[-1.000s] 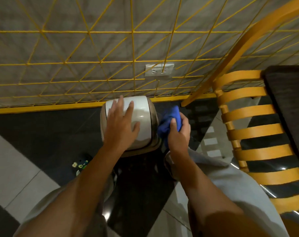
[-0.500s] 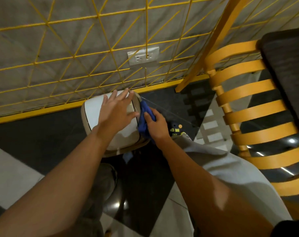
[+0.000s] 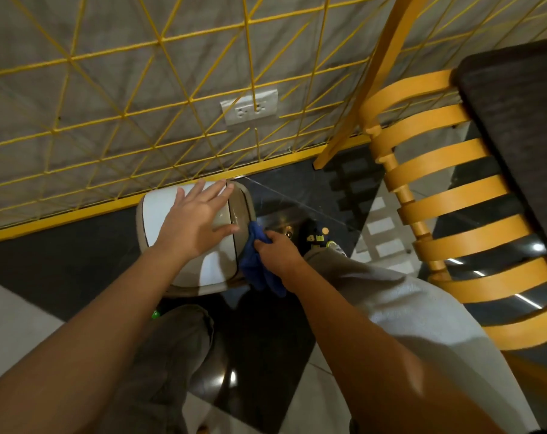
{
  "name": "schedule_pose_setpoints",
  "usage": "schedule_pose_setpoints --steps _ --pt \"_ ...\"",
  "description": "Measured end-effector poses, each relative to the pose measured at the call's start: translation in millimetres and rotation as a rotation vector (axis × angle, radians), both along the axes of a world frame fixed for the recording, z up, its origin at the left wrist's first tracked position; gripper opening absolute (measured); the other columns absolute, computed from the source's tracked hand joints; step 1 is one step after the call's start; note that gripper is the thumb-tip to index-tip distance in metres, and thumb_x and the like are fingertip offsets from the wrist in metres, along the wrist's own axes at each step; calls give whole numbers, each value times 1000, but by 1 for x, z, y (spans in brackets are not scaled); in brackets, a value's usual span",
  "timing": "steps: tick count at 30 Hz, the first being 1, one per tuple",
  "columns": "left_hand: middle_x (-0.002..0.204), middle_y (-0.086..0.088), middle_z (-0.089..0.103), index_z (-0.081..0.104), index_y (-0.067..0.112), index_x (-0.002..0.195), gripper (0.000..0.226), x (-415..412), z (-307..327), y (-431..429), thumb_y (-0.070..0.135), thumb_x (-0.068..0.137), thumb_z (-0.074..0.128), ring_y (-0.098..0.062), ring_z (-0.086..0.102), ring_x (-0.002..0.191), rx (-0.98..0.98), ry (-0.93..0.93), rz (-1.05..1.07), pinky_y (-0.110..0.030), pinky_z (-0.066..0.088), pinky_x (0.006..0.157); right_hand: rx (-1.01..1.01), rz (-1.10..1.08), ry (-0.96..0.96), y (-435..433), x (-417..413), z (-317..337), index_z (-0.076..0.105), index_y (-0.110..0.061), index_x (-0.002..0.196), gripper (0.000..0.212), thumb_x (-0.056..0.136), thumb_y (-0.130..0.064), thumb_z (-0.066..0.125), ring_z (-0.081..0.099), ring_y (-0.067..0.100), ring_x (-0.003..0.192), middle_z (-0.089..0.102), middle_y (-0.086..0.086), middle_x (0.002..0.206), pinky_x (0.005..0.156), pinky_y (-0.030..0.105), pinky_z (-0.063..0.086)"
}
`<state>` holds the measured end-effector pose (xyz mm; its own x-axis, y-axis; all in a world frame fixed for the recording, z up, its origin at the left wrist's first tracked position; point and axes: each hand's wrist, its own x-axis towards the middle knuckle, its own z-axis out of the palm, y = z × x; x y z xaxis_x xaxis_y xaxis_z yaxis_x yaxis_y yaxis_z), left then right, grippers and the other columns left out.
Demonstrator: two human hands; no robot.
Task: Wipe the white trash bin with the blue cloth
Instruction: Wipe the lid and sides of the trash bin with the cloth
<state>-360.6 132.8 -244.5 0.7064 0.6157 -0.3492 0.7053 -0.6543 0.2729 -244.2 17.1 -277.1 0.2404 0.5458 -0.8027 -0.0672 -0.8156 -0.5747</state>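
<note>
The white trash bin [image 3: 159,211] with a beige rim stands on the dark floor against the wall, seen from above. My left hand [image 3: 194,223] lies flat on its lid, fingers spread. My right hand [image 3: 278,253] grips the blue cloth [image 3: 259,270] and holds it against the bin's right side, low near the front corner. The bin's side walls are mostly hidden below the lid.
A yellow slatted chair [image 3: 454,230] stands close on the right beside a dark table [image 3: 523,136]. A yellow wire grid [image 3: 140,89] and a wall socket [image 3: 249,108] are behind the bin. My knees [image 3: 375,296] are just in front of it.
My right hand with the cloth has slid down along the bin's right side, from the upper edge toward the front corner. My left hand stays on the lid. The camera has shifted.
</note>
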Motion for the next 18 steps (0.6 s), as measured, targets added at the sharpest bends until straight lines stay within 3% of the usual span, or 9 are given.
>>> schedule_pose_setpoints --steps 8,14,18 --pt "156 3 16 18 24 147 77 -16 9 5 44 84 58 -26 6 145 -52 25 -49 -49 5 116 77 -83 110 7 -11 -4 60 -12 112 24 95 -23 48 59 27 107 63 15 115 98 39 46" --pt "156 2 18 22 22 146 75 -19 7 0 29 84 63 -28 6 145 -53 -2 2 -51 4 115 234 -101 66 36 -5 4 60 -7 114 25 96 -19 45 59 27 104 64 16 110 94 39 46" --pt "156 2 17 19 20 147 79 -19 3 -2 29 83 65 -26 4 145 -59 -27 45 -49 0 116 192 -75 54 37 -5 -2 57 -7 118 28 97 -19 43 57 29 110 62 16 114 94 38 44"
